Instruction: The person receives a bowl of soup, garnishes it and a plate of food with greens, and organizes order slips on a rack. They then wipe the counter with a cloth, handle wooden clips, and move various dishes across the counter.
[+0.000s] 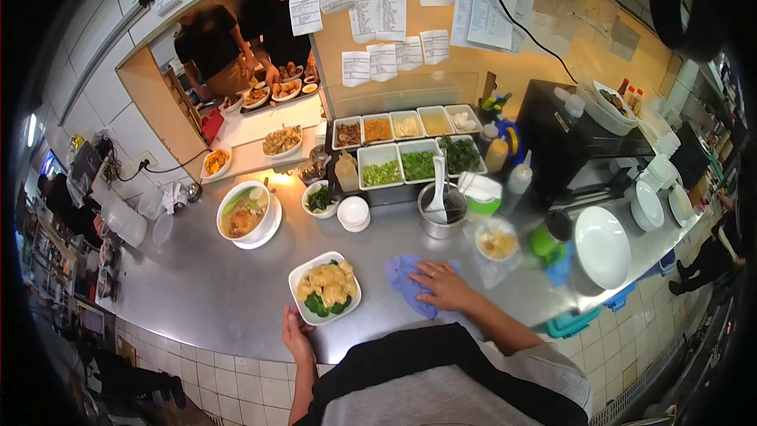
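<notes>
On the steel counter a white square bowl holds green leaves topped with pieces in a pale yellow sauce. My left hand is at the bowl's lower left edge, fingers apart and partly beside its rim; it grips nothing that I can see. My right hand lies flat, fingers spread, on the right part of a blue cloth, to the right of the bowl. Farther back on the left, a round white bowl of soup with an egg half stands on a white plate.
Behind are trays of toppings, a steel pot with a white ladle, and squeeze bottles. A bag with food, a green cup and a large white plate stand right. Two people are beyond the serving window.
</notes>
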`<action>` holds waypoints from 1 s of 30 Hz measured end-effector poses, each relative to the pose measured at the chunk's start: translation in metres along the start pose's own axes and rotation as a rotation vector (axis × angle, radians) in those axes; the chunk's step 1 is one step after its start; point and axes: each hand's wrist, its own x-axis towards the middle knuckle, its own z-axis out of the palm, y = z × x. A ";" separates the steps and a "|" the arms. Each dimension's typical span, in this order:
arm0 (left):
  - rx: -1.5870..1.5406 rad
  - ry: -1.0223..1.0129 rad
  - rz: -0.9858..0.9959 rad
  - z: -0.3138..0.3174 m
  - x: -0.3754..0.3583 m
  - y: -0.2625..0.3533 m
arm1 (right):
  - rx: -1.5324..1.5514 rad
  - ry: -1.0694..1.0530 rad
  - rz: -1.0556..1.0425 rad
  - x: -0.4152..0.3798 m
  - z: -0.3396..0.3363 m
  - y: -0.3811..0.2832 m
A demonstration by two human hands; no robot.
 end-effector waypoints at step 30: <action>0.289 -1.237 -0.398 -0.076 -0.072 -0.049 | 0.081 0.538 0.335 -0.153 0.046 -0.112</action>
